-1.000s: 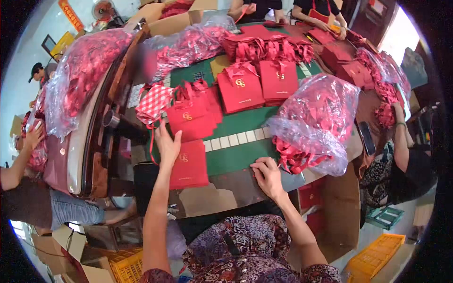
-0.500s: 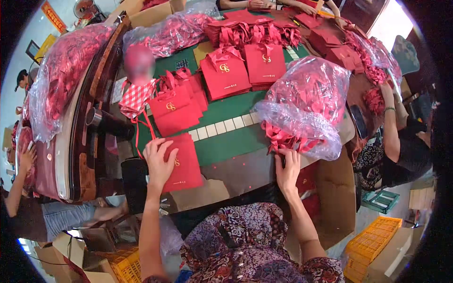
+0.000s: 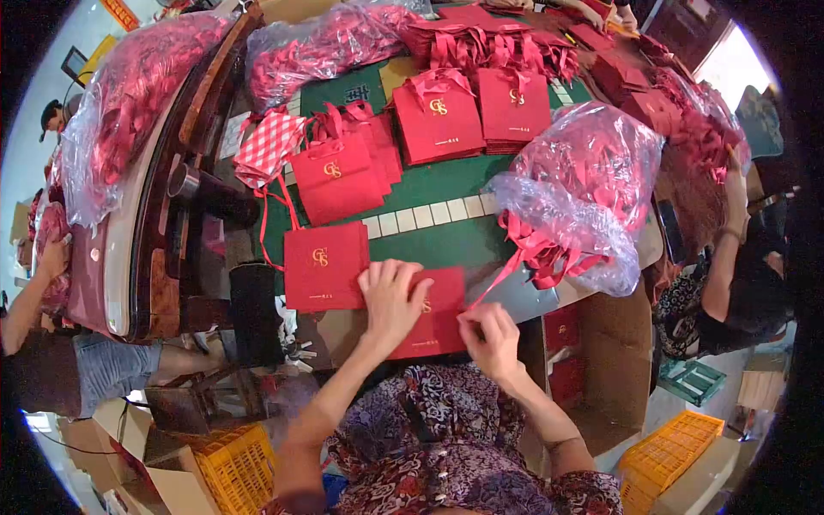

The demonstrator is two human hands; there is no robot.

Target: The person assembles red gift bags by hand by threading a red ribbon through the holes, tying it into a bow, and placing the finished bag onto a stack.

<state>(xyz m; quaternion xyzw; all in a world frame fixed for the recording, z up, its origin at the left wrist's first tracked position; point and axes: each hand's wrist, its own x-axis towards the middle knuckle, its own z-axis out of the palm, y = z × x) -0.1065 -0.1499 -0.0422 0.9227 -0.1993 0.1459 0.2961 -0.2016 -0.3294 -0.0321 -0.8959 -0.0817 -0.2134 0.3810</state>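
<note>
A flat red paper bag [image 3: 439, 322] with gold lettering lies at the table's front edge. My left hand [image 3: 390, 300] rests on its left part, fingers extended and thumb apart. At the bag's right edge, my right hand [image 3: 493, 340] pinches the end of a red ribbon [image 3: 498, 279]. That ribbon stretches up to a bundle of red ribbons [image 3: 549, 257] spilling from a clear plastic bag [image 3: 592, 172]. To the left of my left hand lies a pile of flat red bags [image 3: 322, 279]. My right fingertips partly hide the pinched ribbon end.
Red bags with ribbon handles [image 3: 335, 176] lie behind the pile, near a checked cloth [image 3: 270, 150]. More handled bags [image 3: 438, 120] stand farther back. A dark cup [image 3: 206, 193] is at the left, a cardboard box [image 3: 605, 369] below right. Other people work around the table.
My left hand has moved right from the pile, and a flat bag now lies in front of me. My right hand has drawn a ribbon toward me from the plastic bag.
</note>
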